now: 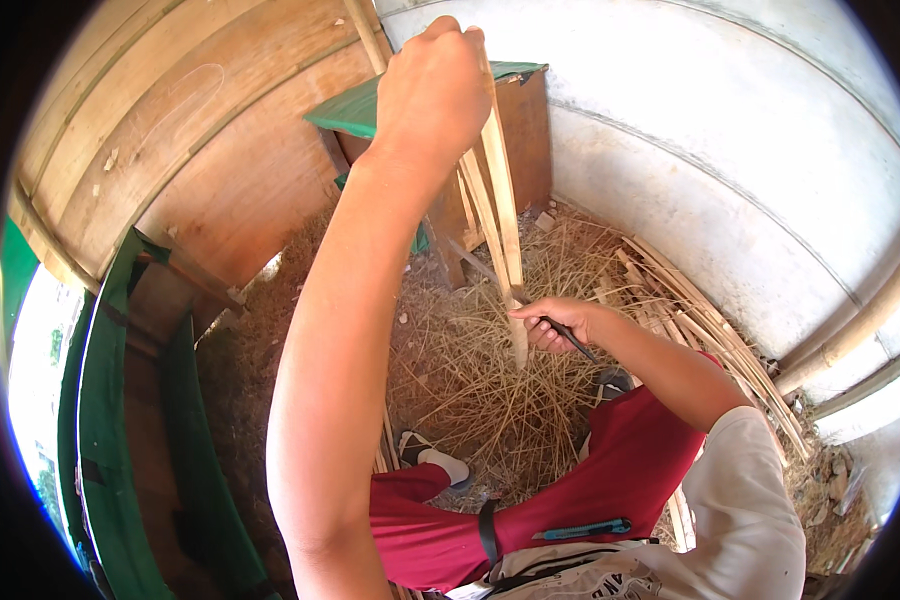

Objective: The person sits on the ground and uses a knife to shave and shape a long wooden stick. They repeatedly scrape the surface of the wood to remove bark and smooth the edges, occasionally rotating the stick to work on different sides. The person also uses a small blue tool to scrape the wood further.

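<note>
My left hand [435,95] is raised high, its fist closed round the upper end of a long pale bamboo strip [503,190]. The strip slants down and is split into two lengths over its upper part, and its lower end hangs over the shavings. In my right hand [560,325], at the strip's lower part, is a knife [574,343] with a dark handle. The knife's narrow blade points up and left and crosses the strip near the foot of the split. My right fingertips lie right beside the bamboo, perhaps touching it.
Thin bamboo shavings [470,390] cover the ground between my feet. Long split strips [730,345] lie in a pile at the right. A green-topped wooden box [525,130] stands ahead, and a green-covered bench [110,430] is on the left. A blue cutter [585,530] rests on my lap.
</note>
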A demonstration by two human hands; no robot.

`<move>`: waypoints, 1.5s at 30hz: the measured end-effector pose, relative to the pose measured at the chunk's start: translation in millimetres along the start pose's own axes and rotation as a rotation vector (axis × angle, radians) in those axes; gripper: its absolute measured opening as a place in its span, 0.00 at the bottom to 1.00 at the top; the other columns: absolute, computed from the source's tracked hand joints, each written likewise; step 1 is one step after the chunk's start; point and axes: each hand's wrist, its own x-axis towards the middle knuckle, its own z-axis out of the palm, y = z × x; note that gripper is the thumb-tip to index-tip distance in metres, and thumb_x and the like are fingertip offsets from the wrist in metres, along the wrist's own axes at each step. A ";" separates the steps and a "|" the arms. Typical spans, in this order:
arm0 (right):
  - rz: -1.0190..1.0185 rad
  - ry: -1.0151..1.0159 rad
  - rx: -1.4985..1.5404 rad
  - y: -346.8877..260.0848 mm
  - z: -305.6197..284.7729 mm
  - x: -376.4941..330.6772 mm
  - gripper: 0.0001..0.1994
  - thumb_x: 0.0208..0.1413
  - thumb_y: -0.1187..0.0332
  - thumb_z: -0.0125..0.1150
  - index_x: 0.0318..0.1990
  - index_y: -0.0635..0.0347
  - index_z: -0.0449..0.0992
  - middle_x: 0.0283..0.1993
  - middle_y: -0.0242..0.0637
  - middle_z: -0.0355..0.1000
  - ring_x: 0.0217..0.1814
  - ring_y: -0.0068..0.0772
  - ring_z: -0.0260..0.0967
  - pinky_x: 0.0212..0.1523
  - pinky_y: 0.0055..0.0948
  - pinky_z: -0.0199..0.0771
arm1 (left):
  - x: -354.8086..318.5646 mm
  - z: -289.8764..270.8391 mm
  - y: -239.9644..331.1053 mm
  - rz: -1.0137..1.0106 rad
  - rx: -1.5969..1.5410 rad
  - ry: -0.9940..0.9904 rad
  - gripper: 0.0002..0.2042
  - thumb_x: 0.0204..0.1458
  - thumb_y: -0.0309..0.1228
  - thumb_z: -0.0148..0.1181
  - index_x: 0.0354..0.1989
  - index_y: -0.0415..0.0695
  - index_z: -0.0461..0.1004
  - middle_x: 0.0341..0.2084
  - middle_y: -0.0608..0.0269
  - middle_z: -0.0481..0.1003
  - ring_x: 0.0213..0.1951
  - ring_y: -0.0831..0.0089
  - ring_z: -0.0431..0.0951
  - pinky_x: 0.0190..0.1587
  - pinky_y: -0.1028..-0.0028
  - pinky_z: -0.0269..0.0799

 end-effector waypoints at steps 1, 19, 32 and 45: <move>-0.007 0.043 -0.020 -0.4 2.4 1.9 0.25 0.63 0.50 0.60 0.17 0.42 0.58 0.12 0.16 0.52 0.10 0.08 0.48 0.08 0.13 0.48 | 0.0 -0.5 2.0 -0.010 -0.003 -0.002 0.16 0.54 0.20 0.54 0.51 0.40 0.78 0.44 0.50 0.75 0.46 0.49 0.78 0.48 0.56 0.75; -0.338 0.710 -1.115 11.1 41.0 -40.5 0.23 0.69 0.54 0.46 0.35 0.70 0.73 0.19 0.43 0.71 0.20 0.42 0.71 0.26 0.42 0.73 | 4.9 -6.1 9.2 -0.144 0.030 -0.084 0.12 0.62 0.23 0.45 0.44 0.28 0.74 0.45 0.38 0.75 0.46 0.44 0.78 0.48 0.57 0.76; -0.575 1.177 -1.240 59.7 52.7 -17.7 0.18 0.70 0.57 0.42 0.41 0.64 0.71 0.21 0.51 0.72 0.25 0.58 0.74 0.27 0.55 0.70 | 5.4 0.1 -3.8 -0.064 -0.011 0.051 0.09 0.55 0.21 0.50 0.35 0.30 0.78 0.41 0.39 0.75 0.45 0.43 0.77 0.47 0.56 0.76; -0.701 1.064 -1.396 48.8 27.0 -30.3 0.18 0.70 0.55 0.44 0.42 0.62 0.74 0.15 0.48 0.69 0.16 0.52 0.71 0.18 0.49 0.70 | -69.2 18.8 -65.2 -0.461 -0.483 0.657 0.20 0.68 0.36 0.38 0.57 0.35 0.69 0.44 0.43 0.79 0.34 0.60 0.79 0.40 0.64 0.75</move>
